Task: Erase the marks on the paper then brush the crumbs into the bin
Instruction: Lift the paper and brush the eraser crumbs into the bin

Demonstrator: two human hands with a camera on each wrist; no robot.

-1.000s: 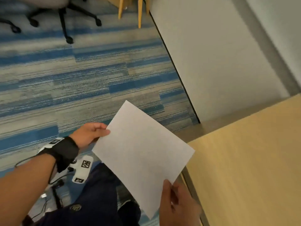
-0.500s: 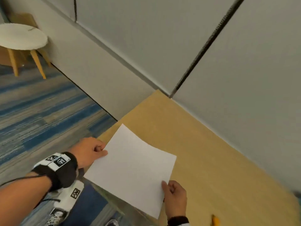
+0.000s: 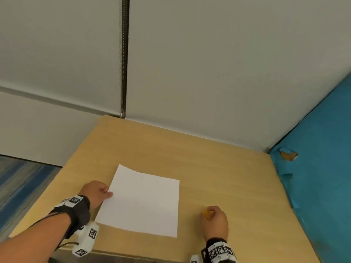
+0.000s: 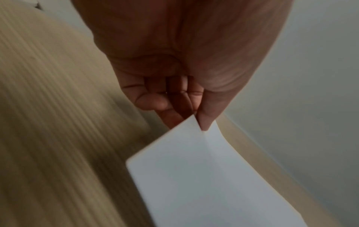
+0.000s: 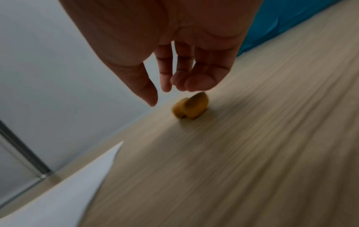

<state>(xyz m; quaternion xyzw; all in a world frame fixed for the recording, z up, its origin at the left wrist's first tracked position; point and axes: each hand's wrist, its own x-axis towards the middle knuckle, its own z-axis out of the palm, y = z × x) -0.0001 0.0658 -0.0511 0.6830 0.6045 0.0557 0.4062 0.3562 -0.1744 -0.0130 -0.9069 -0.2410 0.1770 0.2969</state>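
A: Entry, current state. White paper [image 3: 142, 202] lies on the wooden desk [image 3: 218, 177], near its front-left part. Left hand [image 3: 95, 192] holds the sheet's left edge; in the left wrist view the thumb [image 4: 205, 118] and the fingers beneath pinch that edge, which lifts slightly off the wood.

B: Right hand?

A: Right hand [image 3: 215, 220] is over a small yellow-orange eraser [image 5: 191, 108] resting on the desk, just right of the paper and apart from it. In the right wrist view the fingers [image 5: 167, 73] are loosely spread and curved, tips just above the eraser, not closed on it. Contact: cannot confirm; the nearest fingertip looks very close.

B: Marks on the sheet?

A: None resolvable from the head view, which is too soft to tell. No crumbs and no bin in view.

B: Step in hand?

A: Judged: setup before erasing. Paper positioned, eraser being reached for. Erasing not yet begun.

B: Next move calls for?

A: Thumb and fingers closing on the eraser, then carrying it left onto the sheet. Left hand should press the paper flat rather than pinch a raised edge, or the sheet may buckle or slide under the rubbing.
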